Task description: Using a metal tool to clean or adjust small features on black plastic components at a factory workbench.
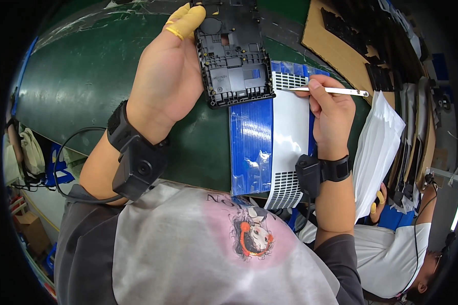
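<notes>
My left hand [170,76], with yellow finger cots on its fingertips, grips a black plastic housing [234,56] along its left side. The housing's inner side shows, with ribs, small brass-coloured inserts and a rectangular opening. My right hand [332,107] pinches white tweezers [336,90], whose tips point left. Those tips are over the black rectangles near the top of a white sticker sheet [290,127]; I cannot tell whether they touch it. More black rectangles line the sheet's lower end. Under the sheet lies a blue board [251,147] with clear tape on it.
The green table [76,96] stretches to the left. At the right are a cardboard sheet [336,46] with black parts, a stack of white sheets [379,152] and upright dividers. Another person in a white shirt [387,259] sits at the lower right. A cable [68,147] hangs from my left wrist device.
</notes>
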Tool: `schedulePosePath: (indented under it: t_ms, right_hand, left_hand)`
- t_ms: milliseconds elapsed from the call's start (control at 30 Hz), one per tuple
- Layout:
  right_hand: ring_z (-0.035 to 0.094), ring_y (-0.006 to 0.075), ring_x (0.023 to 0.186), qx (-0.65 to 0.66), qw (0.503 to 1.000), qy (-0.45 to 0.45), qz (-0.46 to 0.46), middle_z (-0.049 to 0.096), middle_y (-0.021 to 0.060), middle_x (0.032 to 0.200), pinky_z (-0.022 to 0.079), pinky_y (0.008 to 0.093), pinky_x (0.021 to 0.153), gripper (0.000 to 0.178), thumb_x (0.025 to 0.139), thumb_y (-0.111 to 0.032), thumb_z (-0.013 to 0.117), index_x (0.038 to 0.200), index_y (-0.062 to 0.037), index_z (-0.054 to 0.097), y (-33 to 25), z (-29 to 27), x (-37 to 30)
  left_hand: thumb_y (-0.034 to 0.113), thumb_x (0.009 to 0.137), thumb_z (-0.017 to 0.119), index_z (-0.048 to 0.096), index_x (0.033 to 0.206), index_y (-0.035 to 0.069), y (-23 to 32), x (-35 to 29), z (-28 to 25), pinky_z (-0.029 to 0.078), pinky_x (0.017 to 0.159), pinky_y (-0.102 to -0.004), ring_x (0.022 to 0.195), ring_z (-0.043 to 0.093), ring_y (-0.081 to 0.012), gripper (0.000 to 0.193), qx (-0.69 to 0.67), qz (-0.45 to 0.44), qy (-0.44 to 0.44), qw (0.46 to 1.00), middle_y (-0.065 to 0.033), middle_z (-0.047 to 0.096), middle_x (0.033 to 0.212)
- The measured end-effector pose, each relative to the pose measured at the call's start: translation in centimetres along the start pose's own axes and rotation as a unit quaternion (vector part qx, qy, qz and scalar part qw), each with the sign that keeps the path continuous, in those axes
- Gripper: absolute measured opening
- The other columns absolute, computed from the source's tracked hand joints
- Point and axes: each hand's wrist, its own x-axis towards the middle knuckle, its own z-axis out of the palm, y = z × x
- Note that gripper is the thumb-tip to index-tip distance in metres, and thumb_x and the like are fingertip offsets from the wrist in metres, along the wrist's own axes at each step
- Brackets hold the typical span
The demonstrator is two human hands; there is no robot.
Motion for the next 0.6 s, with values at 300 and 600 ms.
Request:
schedulePosePath:
  t_ms: [300,600]
  right_hand:
    - [0.043,0.0038,0.049,-0.022,1.0,-0.004,0.007,0.059,0.0072,0.066,0.03,0.0154,0.045,0.014,0.075,-0.003,0.058,0.086,0.0049,0.058,-0.1,0.0,0.0]
    - [0.041,0.0062,0.052,0.156,0.986,-0.051,-0.009,0.059,0.0137,0.072,0.031,0.0162,0.048,0.018,0.077,-0.002,0.054,0.094,0.0059,0.053,-3.5,0.8,-2.2]
  left_hand:
    - [0.021,0.089,0.034,0.042,0.113,0.002,-0.4,-0.2,0.7,0.04,0.086,-0.0349,0.096,0.051,-0.0195,0.031,0.018,0.001,0.03,0.999,-0.0078,0.052,0.107]
    - [0.018,0.087,0.04,0.039,0.115,0.009,-2.9,-1.6,2.8,0.044,0.079,-0.0331,0.091,0.053,-0.0177,0.029,-0.032,-0.079,0.074,0.994,-0.0056,0.051,0.106]
